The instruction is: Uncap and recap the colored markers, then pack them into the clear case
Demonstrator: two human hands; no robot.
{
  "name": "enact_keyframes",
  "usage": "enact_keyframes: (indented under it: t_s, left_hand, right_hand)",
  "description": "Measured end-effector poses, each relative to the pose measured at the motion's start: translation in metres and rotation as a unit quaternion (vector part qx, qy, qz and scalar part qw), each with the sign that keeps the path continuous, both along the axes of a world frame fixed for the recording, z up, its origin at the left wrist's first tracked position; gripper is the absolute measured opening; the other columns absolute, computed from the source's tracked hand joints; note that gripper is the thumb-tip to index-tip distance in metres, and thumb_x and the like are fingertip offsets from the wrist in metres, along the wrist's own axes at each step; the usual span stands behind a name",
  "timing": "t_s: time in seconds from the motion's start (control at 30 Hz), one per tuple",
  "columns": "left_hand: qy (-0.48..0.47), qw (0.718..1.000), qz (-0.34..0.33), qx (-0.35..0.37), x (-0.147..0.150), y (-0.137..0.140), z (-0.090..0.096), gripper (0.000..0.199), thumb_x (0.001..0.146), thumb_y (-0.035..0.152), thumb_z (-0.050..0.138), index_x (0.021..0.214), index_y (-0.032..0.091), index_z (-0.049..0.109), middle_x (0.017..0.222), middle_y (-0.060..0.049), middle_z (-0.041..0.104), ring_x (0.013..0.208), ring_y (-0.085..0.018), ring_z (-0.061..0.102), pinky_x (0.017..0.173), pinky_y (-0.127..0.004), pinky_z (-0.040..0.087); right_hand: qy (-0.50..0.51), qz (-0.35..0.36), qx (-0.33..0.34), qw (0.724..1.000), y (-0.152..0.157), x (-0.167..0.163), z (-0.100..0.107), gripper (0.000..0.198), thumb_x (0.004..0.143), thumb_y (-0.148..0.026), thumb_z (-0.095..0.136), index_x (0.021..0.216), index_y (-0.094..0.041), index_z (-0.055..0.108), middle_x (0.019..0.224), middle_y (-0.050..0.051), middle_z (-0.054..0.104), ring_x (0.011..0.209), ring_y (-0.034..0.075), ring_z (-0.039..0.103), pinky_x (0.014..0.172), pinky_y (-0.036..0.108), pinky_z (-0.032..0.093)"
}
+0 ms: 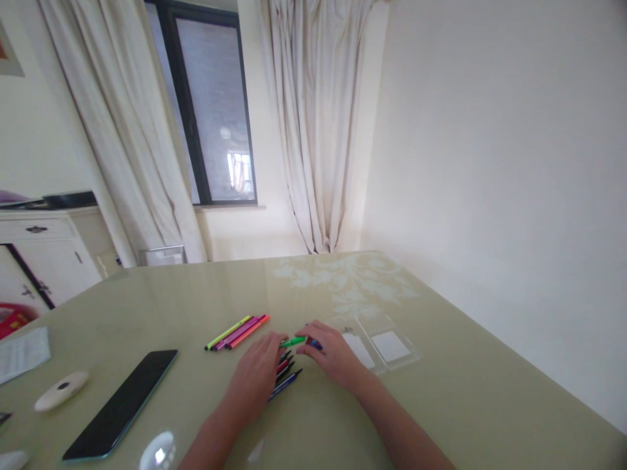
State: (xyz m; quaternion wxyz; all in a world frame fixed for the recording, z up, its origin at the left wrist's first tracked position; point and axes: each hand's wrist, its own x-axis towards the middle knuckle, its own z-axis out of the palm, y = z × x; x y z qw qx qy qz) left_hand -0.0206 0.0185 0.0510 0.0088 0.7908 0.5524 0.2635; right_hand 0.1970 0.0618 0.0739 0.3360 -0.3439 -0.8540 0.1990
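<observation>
A bright green marker [292, 341] spans the small gap between my two hands, above the table. Its left end is in the closed fingers of my left hand [257, 372]. At its right end, the thumb and forefinger of my right hand [330, 350] curve around it. A blue-purple marker [316, 343] shows partly inside my right hand, mostly hidden by the fingers. Under and beside my left hand lie several dark-tipped markers, among them a dark blue marker [285, 385] and a red marker [283, 366], partly covered by that hand.
Yellow, purple and orange markers [238, 333] lie together left of my hands. A clear plastic case [415, 356] with white inserts lies to the right. A black phone [122, 405], a white oval object [61, 390] and a paper sheet [24, 352] sit leftward. A wall borders the table's right.
</observation>
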Motion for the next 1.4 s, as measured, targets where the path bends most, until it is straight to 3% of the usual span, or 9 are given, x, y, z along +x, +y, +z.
enact_keyframes:
  t_s: [0.2,0.33,0.47,0.67,0.9,1.03,1.17,1.3,1.4]
  left_hand:
    - [0.084,0.993,0.068,-0.043,0.003,-0.012,0.021,0.038,0.105,0.051,0.040,0.094,0.024,0.065,0.089,-0.005,0.072,0.083,-0.024,0.068,0.071,-0.032,0.046]
    - [0.057,0.980,0.184,-0.046,-0.027,-0.001,0.015,0.042,0.101,0.057,0.045,0.117,0.023,0.064,0.105,-0.007,0.074,0.093,-0.027,0.070,0.078,-0.034,0.049]
    - [0.033,0.981,0.176,-0.077,-0.039,0.006,0.002,0.041,0.100,0.050,0.046,0.122,0.019,0.061,0.122,-0.012,0.070,0.108,-0.027,0.067,0.090,-0.036,0.049]
    - [0.006,0.987,0.132,-0.097,-0.039,0.009,-0.003,0.038,0.104,0.043,0.036,0.093,0.023,0.065,0.101,-0.008,0.071,0.098,-0.025,0.067,0.088,-0.036,0.050]
    - [0.036,0.971,0.233,-0.039,-0.062,0.019,-0.013,0.032,0.101,0.032,0.040,0.115,0.022,0.067,0.113,-0.010,0.068,0.107,-0.026,0.065,0.097,-0.039,0.049]
    - [0.047,0.971,0.224,-0.069,-0.067,0.018,-0.014,0.027,0.100,0.037,0.046,0.099,0.023,0.069,0.103,-0.009,0.070,0.100,-0.028,0.066,0.090,-0.040,0.051]
    - [0.035,0.978,0.203,-0.021,-0.062,0.017,-0.008,0.025,0.100,0.034,0.046,0.098,0.022,0.068,0.104,-0.009,0.071,0.100,-0.028,0.065,0.091,-0.041,0.051]
    - [-0.016,0.993,0.113,0.033,-0.037,0.014,0.001,0.023,0.102,0.034,0.044,0.102,0.022,0.065,0.108,-0.008,0.073,0.103,-0.027,0.065,0.092,-0.042,0.049]
    - [-0.019,0.998,0.040,0.036,-0.010,0.005,0.005,0.025,0.104,0.031,0.041,0.101,0.023,0.064,0.101,-0.007,0.073,0.097,-0.026,0.066,0.091,-0.040,0.048]
  right_hand:
    - [0.064,0.022,0.007,0.998,0.005,0.006,0.003,0.027,0.104,-0.036,0.056,0.104,-0.024,0.080,0.096,0.005,0.077,0.090,0.019,0.070,0.083,0.029,0.052]
    - [0.188,-0.067,0.005,0.980,0.022,0.032,0.009,0.016,0.093,-0.035,0.070,0.095,-0.023,0.081,0.089,0.005,0.078,0.081,0.020,0.069,0.078,0.031,0.052]
    - [0.216,-0.085,-0.018,0.972,0.025,0.039,0.014,0.009,0.083,-0.031,0.078,0.086,-0.023,0.079,0.085,0.003,0.078,0.078,0.019,0.066,0.075,0.030,0.050]
    - [0.087,-0.049,-0.068,0.993,0.015,0.028,0.014,0.009,0.079,-0.021,0.082,0.087,-0.023,0.080,0.086,0.001,0.075,0.081,0.017,0.066,0.075,0.027,0.047]
    - [-0.155,-0.061,-0.057,0.984,0.015,0.022,0.000,0.007,0.079,-0.021,0.083,0.085,-0.023,0.079,0.091,0.002,0.071,0.093,0.020,0.064,0.082,0.029,0.044]
    - [-0.168,-0.092,-0.043,0.980,0.015,0.020,-0.001,0.009,0.080,-0.021,0.081,0.087,-0.021,0.075,0.089,0.002,0.070,0.091,0.020,0.063,0.082,0.029,0.042]
    - [-0.136,-0.116,-0.028,0.984,0.012,0.018,0.001,0.010,0.082,-0.020,0.080,0.088,-0.020,0.071,0.090,0.003,0.069,0.089,0.021,0.062,0.082,0.031,0.043]
    - [-0.006,-0.079,-0.036,0.996,0.005,0.010,0.003,0.035,0.089,-0.030,0.077,0.122,-0.022,0.067,0.112,0.006,0.070,0.096,0.021,0.064,0.088,0.032,0.047]
    - [0.046,-0.022,-0.034,0.998,0.000,0.001,0.003,0.023,0.100,-0.033,0.063,0.120,-0.023,0.070,0.108,0.005,0.072,0.096,0.019,0.066,0.088,0.030,0.049]
